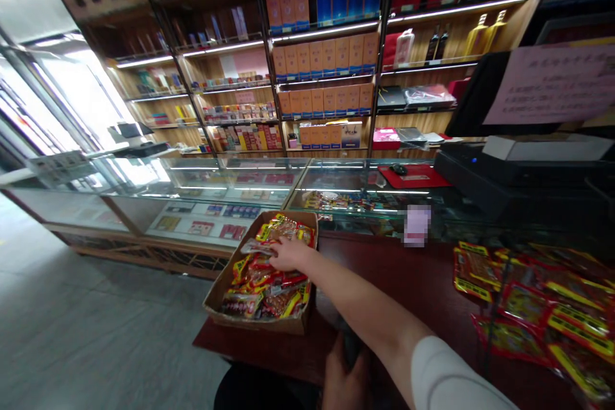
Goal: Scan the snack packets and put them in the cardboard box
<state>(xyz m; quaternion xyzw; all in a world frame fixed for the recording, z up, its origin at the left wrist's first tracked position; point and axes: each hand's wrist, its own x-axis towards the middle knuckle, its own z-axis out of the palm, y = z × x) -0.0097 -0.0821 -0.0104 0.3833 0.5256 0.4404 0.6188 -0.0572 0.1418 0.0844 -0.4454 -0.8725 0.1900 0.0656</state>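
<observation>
My right hand (289,254) reaches into an open cardboard box (307,327) at the table's front left corner. Its fingers are closed on the end of a clear-looking snack packet (257,246). Around it in the box lie many red and yellow snack packets (278,301), heaped loosely. Low in the view, beneath my right forearm, my left hand (342,371) is wrapped round a dark object (350,341); the arm partly covers it, and its kind cannot be made out.
More red and yellow packets (533,314) are spread on the dark red table (384,269) at the right. Behind stand glass display counters (230,186), a monitor (480,90) with a paper sheet, and a mouse (398,170) on a red mat. Shelves of boxes line the wall.
</observation>
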